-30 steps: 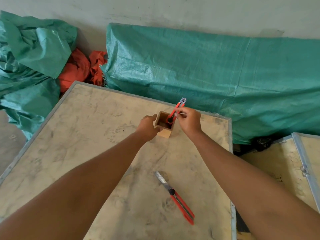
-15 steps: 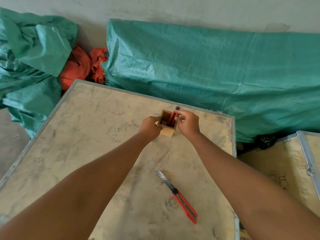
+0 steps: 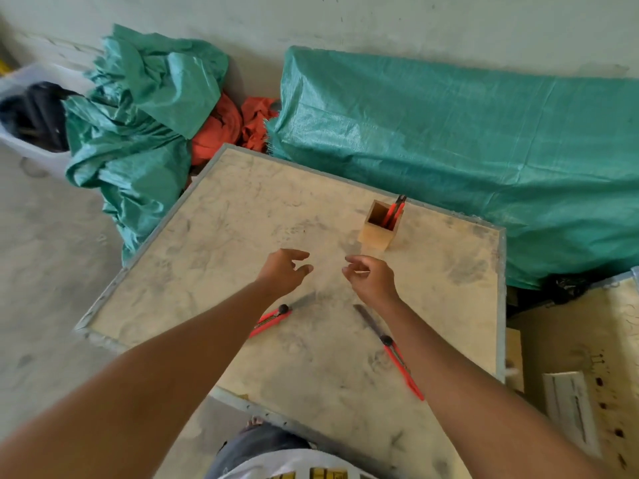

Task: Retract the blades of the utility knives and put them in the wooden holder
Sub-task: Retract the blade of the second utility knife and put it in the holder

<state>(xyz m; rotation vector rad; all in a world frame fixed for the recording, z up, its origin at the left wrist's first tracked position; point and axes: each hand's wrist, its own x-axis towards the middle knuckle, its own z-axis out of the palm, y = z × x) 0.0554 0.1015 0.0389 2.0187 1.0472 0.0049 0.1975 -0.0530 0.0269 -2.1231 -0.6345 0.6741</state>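
Note:
A small square wooden holder [image 3: 375,236] stands at the far right of the worn board table [image 3: 214,243], with a red utility knife [image 3: 394,210] leaning inside it. Two more red utility knives lie flat on the board with blades extended: one [image 3: 276,316] partly under my left forearm, the other [image 3: 397,356] beside my right forearm. My left hand [image 3: 283,271] and my right hand [image 3: 371,276] hover side by side above the board, nearer than the holder, both empty with fingers loosely spread.
Green tarpaulin covers a long bundle [image 3: 466,143] behind the table and a crumpled heap [image 3: 138,108] at the left, with orange cloth [image 3: 224,129] between. A white tub [image 3: 31,108] sits far left. A second board table [image 3: 581,357] adjoins on the right.
My right hand let go of the knife, which now stands in the holder. Both hands drew back from the holder toward me. The view widened, and a second knife on the board appears.

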